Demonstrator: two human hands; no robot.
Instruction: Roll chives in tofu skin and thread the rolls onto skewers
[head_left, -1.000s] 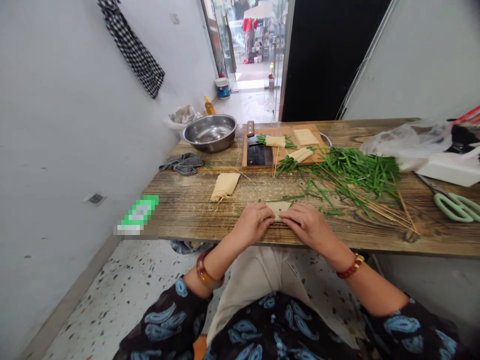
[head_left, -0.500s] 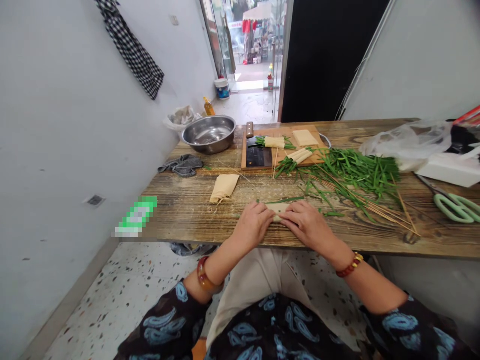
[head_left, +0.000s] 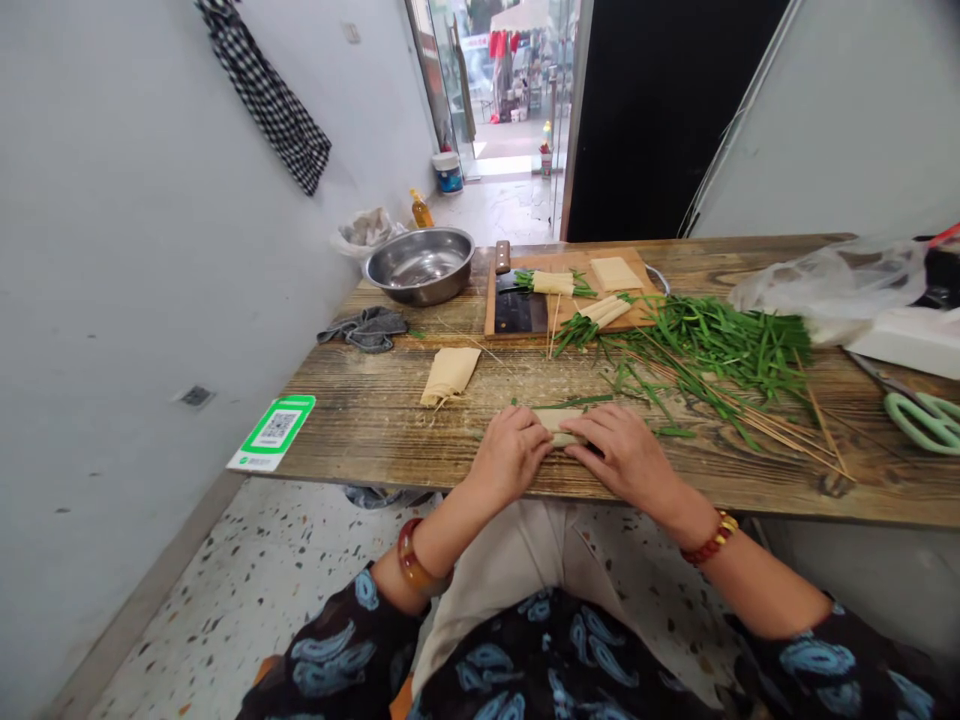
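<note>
At the table's near edge, my left hand [head_left: 511, 450] and my right hand [head_left: 621, 450] are side by side, fingers curled down on a pale tofu sheet [head_left: 556, 424] partly rolled between them. The fingertips cover most of the roll, so what lies inside is hidden. Just beyond it are thin green chive strips [head_left: 574, 402]. To the left sits a folded stack of tofu sheets [head_left: 450, 375]. Finished-looking rolls with chive ends [head_left: 606, 310] rest at the edge of the cutting board [head_left: 577, 318], and more tofu sheet rolls [head_left: 553, 283] lie on it.
A steel basin [head_left: 420, 268] and grey cloth [head_left: 366, 330] stand at the back left. A cleaver [head_left: 517, 312] lies on the board. Right of it are a chive heap [head_left: 735, 340], bamboo skewers [head_left: 780, 430], scissors [head_left: 922, 420] and a plastic bag [head_left: 825, 280]. A QR-code card [head_left: 274, 435] lies at the left edge.
My fingers have shifted slightly on the tofu sheet, and a little more of it shows between the hands. The view has moved slightly; other things on the table stay put.
</note>
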